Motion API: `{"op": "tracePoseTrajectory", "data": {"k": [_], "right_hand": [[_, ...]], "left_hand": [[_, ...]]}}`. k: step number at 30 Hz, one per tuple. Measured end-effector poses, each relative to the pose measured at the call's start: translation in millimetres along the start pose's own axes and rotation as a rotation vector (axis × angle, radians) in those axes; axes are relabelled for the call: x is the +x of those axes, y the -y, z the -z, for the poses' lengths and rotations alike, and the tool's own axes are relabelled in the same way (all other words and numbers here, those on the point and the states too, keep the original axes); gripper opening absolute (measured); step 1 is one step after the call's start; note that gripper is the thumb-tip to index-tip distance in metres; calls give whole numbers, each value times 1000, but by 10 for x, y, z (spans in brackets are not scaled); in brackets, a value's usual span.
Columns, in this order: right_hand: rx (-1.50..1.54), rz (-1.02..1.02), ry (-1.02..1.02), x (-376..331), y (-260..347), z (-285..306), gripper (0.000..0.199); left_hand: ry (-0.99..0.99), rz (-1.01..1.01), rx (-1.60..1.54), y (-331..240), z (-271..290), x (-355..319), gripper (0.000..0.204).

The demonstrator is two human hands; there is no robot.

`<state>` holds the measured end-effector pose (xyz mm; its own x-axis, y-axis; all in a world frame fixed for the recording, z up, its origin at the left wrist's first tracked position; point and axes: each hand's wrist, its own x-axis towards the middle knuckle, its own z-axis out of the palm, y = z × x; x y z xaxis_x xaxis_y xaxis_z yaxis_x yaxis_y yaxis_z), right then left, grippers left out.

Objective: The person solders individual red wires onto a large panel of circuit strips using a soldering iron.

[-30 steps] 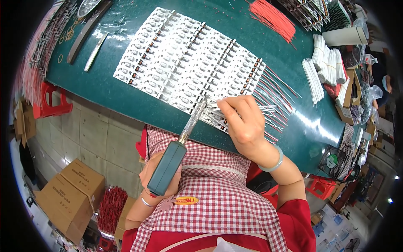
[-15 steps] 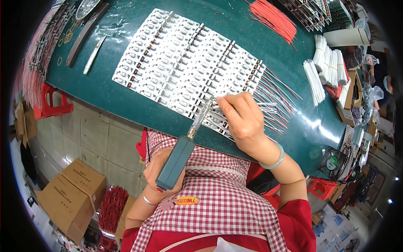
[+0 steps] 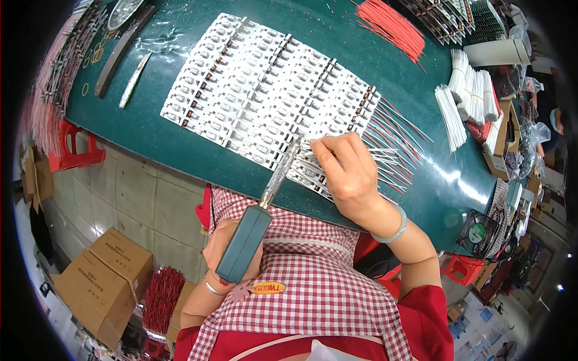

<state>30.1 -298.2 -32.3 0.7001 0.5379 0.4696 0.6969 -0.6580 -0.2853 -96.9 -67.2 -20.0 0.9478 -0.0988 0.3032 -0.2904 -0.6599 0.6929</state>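
My left hand is wrapped round the dark green handle of a soldering iron. Its silvery, rough-looking shaft slants up to the near edge of a panel of white circuit boards. Just right of the iron's tip, my right hand pinches a thin wire low over the panel; the fingers hide most of it. Red and white wires fan out from the panel's right side, partly under that hand. Dark and orange-brown small parts sit in rows along the boards.
On the green table lie a bundle of red wires, bundles of white wires, a flat metal strip and a dark bar. A small fan is at right. Cardboard boxes and a red stool stand on the floor.
The soldering iron in my left hand has shifted slightly left and back toward me, its tip moving a little away from my right fingertips. My right hand has hardly moved.
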Motion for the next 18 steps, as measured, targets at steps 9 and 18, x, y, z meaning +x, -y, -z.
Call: {"op": "tracePoseTrajectory", "data": {"k": [9, 18], "right_hand": [[21, -4, -56, 29, -36, 38, 36], [-12, -7, -42, 41, -89, 19, 36]], "left_hand": [[-12, 42, -64, 2, -19, -14, 23], [32, 38, -119, -5, -59, 77, 25]]}}
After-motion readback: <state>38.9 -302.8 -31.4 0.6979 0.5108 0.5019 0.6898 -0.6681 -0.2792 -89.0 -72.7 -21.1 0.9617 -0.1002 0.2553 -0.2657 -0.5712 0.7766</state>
